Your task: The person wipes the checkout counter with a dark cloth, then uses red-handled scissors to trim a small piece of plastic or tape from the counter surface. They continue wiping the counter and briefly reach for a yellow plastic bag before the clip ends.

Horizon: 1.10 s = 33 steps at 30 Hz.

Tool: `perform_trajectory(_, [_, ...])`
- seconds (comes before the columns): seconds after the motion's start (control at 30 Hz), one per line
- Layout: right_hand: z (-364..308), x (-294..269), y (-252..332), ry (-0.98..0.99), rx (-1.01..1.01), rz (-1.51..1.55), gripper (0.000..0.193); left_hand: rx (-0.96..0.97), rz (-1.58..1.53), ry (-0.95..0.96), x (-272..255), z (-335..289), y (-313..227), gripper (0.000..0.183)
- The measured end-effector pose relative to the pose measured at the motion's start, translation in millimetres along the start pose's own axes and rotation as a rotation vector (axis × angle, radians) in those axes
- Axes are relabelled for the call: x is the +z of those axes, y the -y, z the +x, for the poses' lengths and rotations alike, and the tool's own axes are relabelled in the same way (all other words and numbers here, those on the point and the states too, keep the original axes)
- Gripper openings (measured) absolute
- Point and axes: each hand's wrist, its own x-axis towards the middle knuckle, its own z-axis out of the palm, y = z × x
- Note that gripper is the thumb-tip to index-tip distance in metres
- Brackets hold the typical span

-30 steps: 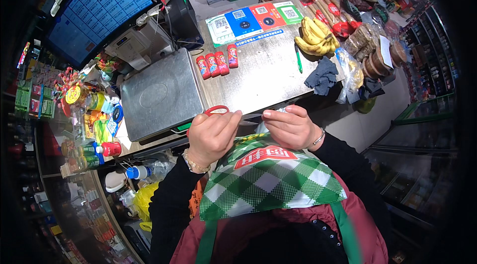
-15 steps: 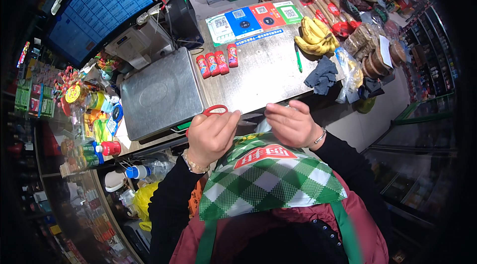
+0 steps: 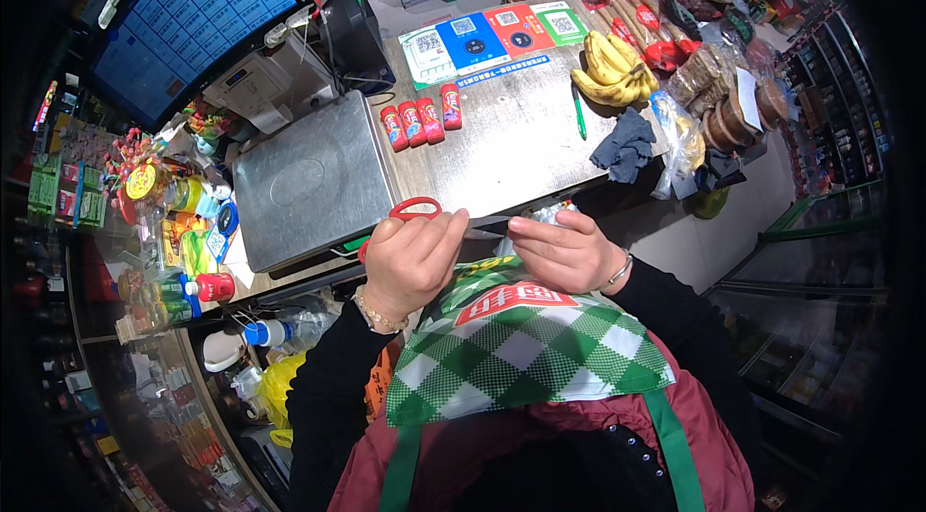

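Note:
My left hand (image 3: 410,263) is wrapped around a pair of scissors (image 3: 416,204), whose red handle loops stick out above and beside the fingers. Its metal blades point right, and the tips come up close to the fingertips of my right hand (image 3: 567,254). The fingers of that right hand are pressed together. A bit of shiny, see-through material shows behind them, but I cannot make out what it is. Both hands are over the green-and-white checked apron (image 3: 521,350), just in front of the counter's near edge.
A metal scale plate (image 3: 309,179) lies left on the counter. Behind it are several red bottles (image 3: 410,124), a payment-code mat (image 3: 492,42), a green pen (image 3: 579,114), bananas (image 3: 614,71) and a dark cloth (image 3: 625,146). A monitor (image 3: 198,15) stands far left.
The scissors have turned and lifted, so the blades now show between my hands. My right hand has shifted slightly left and down, and shiny material now shows behind it.

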Motion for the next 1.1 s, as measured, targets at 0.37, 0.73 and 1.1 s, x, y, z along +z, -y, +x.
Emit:
perform_trajectory(0.37, [-0.5, -0.2, 2.7, -0.013, 0.020, 0.000, 0.012, 0.009, 0.010, 0.027, -2.2, -0.3, 0.5, 0.035])
perform_trajectory(0.73, [-2.6, -0.7, 6.2, -0.011, 0.028, -0.053, 0.012, 0.016, 0.017, 0.038, -3.7, -1.0, -0.8, 0.034])
perform_trajectory(1.1, [-3.8, -2.3, 8.8, -0.006, 0.035, -0.084, 0.013, 0.026, 0.022, 0.025, -2.3, -1.5, -1.9, 0.033])
